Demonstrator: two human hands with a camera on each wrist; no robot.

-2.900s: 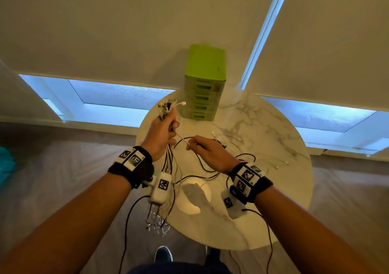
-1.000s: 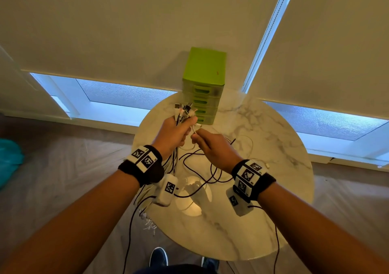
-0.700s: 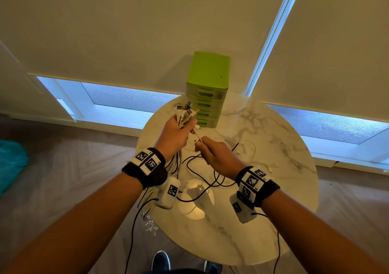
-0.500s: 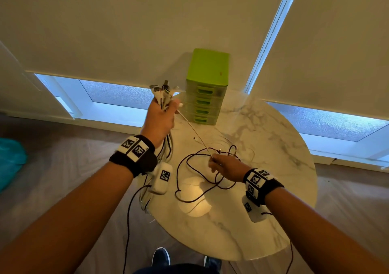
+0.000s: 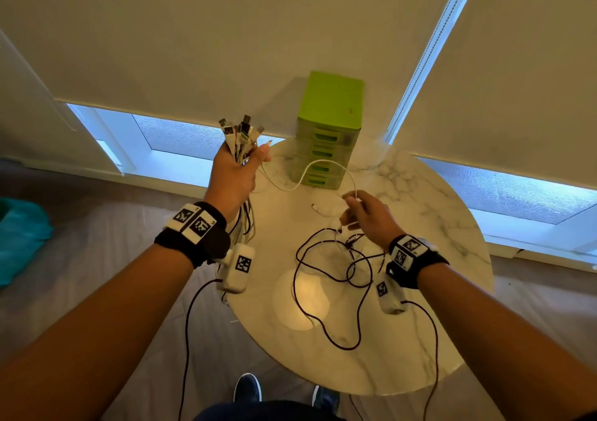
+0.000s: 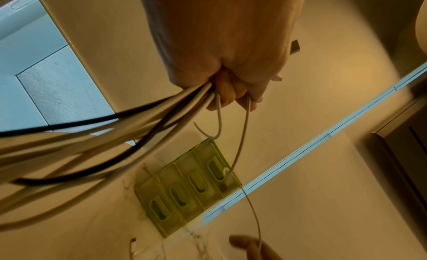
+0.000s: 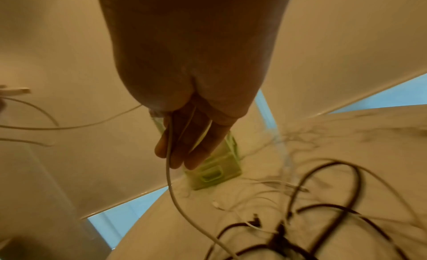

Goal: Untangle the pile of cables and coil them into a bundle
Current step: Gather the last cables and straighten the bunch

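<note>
My left hand (image 5: 237, 170) is raised off the table's left edge and grips a bundle of white and black cables (image 6: 120, 136), with the plugs (image 5: 240, 130) sticking up out of the fist. A thin white cable (image 5: 310, 166) arcs from that fist to my right hand (image 5: 363, 215), which pinches it above the table. In the right wrist view the white cable (image 7: 169, 141) runs across my fingers (image 7: 196, 150) and down to the tangle. A loose black cable (image 5: 326, 280) lies looped on the round marble table (image 5: 436, 226), mixed with thin white strands.
A green drawer unit (image 5: 326, 130) stands at the table's far edge against the blinds. The bundle's tails hang past the left table edge toward the floor. A teal object (image 5: 19, 239) lies on the floor at far left. My shoes (image 5: 247, 388) show below the near edge.
The hands, close together a second ago, have drawn apart. My left hand has lifted the bundle up and left. My right hand has risen off the table, and the taut white cable now sags in an arc.
</note>
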